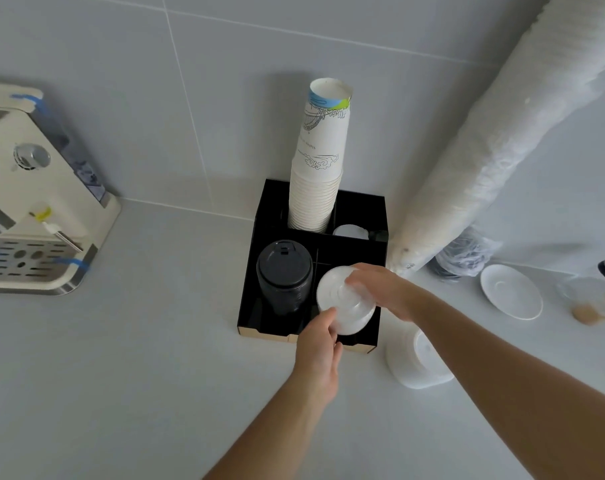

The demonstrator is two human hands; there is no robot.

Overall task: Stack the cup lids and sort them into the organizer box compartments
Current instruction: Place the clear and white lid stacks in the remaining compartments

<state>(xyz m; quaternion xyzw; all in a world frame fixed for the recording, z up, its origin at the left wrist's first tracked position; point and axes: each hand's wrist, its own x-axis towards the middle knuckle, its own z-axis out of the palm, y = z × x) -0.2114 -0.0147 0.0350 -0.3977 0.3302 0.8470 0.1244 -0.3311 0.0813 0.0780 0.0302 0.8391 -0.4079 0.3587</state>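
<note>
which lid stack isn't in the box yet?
The white lid stack on the counter right of the organizer box; the black stack is inside, another white one is held over it.

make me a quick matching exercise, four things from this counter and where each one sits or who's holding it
Things:
1. black lids
2. paper cups
3. white lids
4. saucer

Places:
a. back compartment of the organizer box
b. on the counter, right of the box
c. held between the left hand and right hand
d. front left compartment

Pairs: 1-d, 2-a, 3-c, 4-b
</note>
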